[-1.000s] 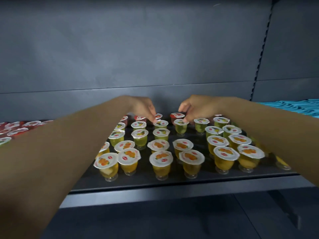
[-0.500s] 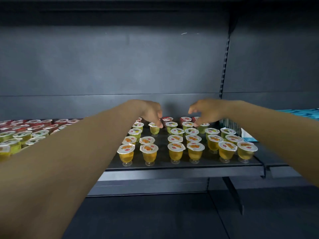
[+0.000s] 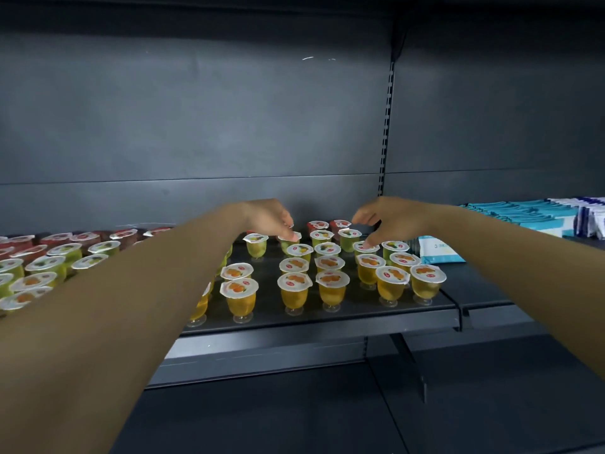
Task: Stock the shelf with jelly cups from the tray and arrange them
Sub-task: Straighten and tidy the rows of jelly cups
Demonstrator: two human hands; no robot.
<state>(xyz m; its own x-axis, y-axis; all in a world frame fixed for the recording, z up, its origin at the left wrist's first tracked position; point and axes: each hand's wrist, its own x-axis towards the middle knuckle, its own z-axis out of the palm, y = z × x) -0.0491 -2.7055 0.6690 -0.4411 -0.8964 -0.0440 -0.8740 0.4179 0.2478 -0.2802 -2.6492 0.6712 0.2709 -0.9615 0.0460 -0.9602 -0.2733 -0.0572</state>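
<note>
Reaching deep over the shelf [image 3: 314, 317] in the head view: left hand [image 3: 270, 219] with fingertips resting on the lid of a green jelly cup [image 3: 289, 239], right hand [image 3: 384, 221] loosely spread, fingertips touching another green cup's lid [image 3: 365, 248]; neither clamped round anything. Behind the orange cups [image 3: 296, 290] at the shelf's front edge, green rows, then red cups [image 3: 329, 226]. Stocking seemingly near done; straightening rows left. No tray visible.
</note>
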